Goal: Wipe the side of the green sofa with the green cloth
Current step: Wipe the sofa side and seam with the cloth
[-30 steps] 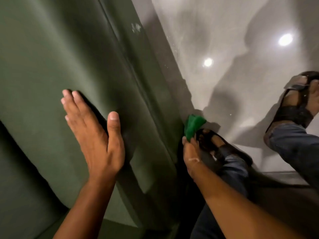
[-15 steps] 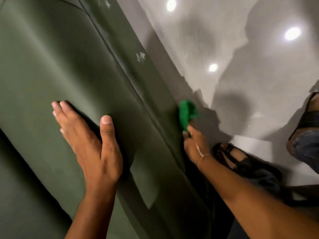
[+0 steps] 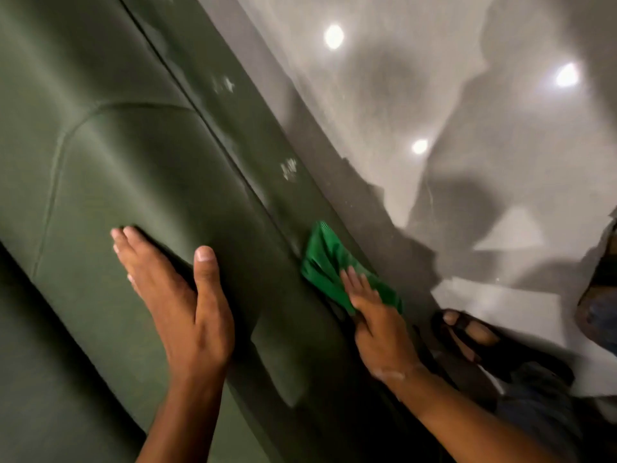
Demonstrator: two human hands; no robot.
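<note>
The dark green sofa point(image 3: 133, 155) fills the left half of the view, its side panel point(image 3: 267, 135) running diagonally down to the floor. White smudges mark that panel higher up. My left hand point(image 3: 180, 295) lies flat and open on the rounded arm of the sofa. A bright green cloth point(image 3: 325, 262) is pressed flat against the side panel under the fingers of my right hand point(image 3: 374, 315).
Glossy grey floor point(image 3: 434, 95) with bright light reflections lies right of the sofa. My foot in a dark sandal point(image 3: 474, 335) stands close to the sofa's base, and part of my other leg point(image 3: 601, 305) shows at the right edge.
My right hand has carried the cloth up from the bottom edge of the panel and spread it flat higher on the side. The left hand stays flat on the sofa arm.
</note>
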